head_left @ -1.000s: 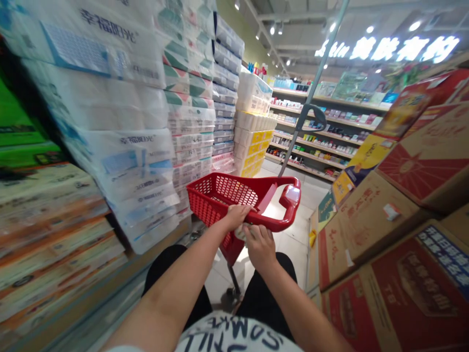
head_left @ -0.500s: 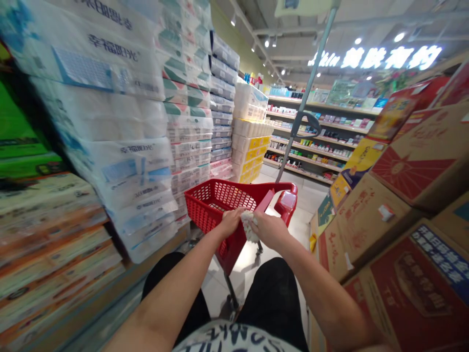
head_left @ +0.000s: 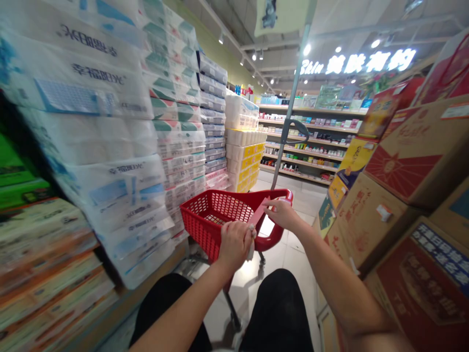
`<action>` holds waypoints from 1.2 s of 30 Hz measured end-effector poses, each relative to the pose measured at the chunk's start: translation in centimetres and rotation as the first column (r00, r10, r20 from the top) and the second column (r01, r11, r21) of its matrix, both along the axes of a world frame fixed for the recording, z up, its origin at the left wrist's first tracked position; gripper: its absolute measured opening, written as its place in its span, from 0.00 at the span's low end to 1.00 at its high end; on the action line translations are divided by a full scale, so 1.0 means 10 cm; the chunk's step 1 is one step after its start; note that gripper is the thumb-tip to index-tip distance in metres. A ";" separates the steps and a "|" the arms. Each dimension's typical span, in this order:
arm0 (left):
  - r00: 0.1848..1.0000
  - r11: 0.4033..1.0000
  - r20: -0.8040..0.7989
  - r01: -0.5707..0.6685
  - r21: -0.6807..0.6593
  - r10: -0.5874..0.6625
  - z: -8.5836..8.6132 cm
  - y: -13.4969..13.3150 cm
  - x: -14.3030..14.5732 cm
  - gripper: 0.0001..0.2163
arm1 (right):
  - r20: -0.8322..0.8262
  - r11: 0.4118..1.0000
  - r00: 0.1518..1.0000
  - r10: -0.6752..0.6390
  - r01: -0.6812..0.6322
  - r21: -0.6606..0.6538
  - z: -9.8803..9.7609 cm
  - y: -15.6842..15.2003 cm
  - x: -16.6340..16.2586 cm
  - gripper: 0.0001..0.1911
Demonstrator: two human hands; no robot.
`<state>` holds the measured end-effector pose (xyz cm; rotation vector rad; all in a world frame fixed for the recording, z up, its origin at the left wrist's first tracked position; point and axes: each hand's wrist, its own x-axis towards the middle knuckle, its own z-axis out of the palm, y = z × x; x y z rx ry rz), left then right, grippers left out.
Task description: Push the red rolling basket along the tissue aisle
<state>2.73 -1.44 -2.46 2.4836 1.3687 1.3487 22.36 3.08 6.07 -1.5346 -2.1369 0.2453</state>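
A red plastic shopping cart [head_left: 200, 222] with perforated basket walls stands in front of my knees. My left hand [head_left: 234, 244] is closed around a whitish patterned cloth [head_left: 251, 247], most of it hidden by the fingers, and presses it against the near end of the cart's top edge. Further right, my right hand [head_left: 282, 215] has its thumb and fingers closed at the far end of the cart's flat pinkish-red panel [head_left: 258, 215], close to the looped red handle [head_left: 290, 195].
Wrapped tissue packs [head_left: 110, 142] are stacked high on the left. Cardboard cartons [head_left: 414, 151] line the right side. Behind the cart rises a grey pole [head_left: 289, 105] with a hook-like grip. Stocked shelves [head_left: 311, 124] stand across the tiled floor [head_left: 293, 244].
My left hand has taken the cloth from beside my right hand and come nearer. My right hand has moved away to the panel's far end. The view has tilted up slightly and turned right.
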 end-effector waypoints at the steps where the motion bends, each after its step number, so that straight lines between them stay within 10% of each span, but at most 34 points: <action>1: 1.000 0.999 -0.006 -0.019 0.032 0.020 0.01 -0.02 0.02 0.14 | 0.070 0.997 0.996 -0.053 0.049 0.057 -0.02 0.07 0.02 0.16; 6: 0.999 0.999 -0.032 0.032 0.028 -0.031 0.11 -0.01 0.15 0.16 | 0.332 0.989 0.931 -0.149 0.135 0.064 -0.15 0.27 -0.04 0.19; 29: 0.970 0.949 0.057 0.242 -0.204 -0.235 0.07 0.07 -0.50 0.21 | 0.216 0.942 0.918 -0.334 0.315 0.119 -0.28 -0.22 -0.64 0.22; 36: 0.923 0.953 0.364 -0.006 -0.302 0.122 0.15 0.31 -0.48 0.24 | 0.174 0.907 0.890 -0.421 0.418 0.053 -0.21 -0.08 -0.92 0.23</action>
